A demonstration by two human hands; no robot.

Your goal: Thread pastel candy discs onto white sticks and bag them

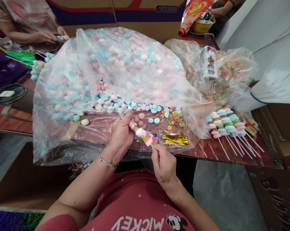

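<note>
Between my two hands slants a candy skewer (140, 131), with white, pink and ring-shaped pieces on a white stick. My left hand (121, 134) is closed around its upper part, so some of the candies are hidden. My right hand (164, 164) pinches the bare stick at the lower end, fist closed. Just beyond the skewer lie a colourful printed card (152, 138) and a bundle of gold twist ties (175, 138). Loose fruit-coloured rings (175, 118) and blue candy discs (156, 120) lie past these, in front of a big clear bag (135, 77) of pastel candies.
Several candy skewers (228, 121) are stacked on the right of the table (205, 150). Behind them are a bag of rings (234, 69), a printed canister (209, 62) and white sticks (277, 86). A dark lidded mug (18, 99) stands left. Co-workers' hands (45, 38) show at the back.
</note>
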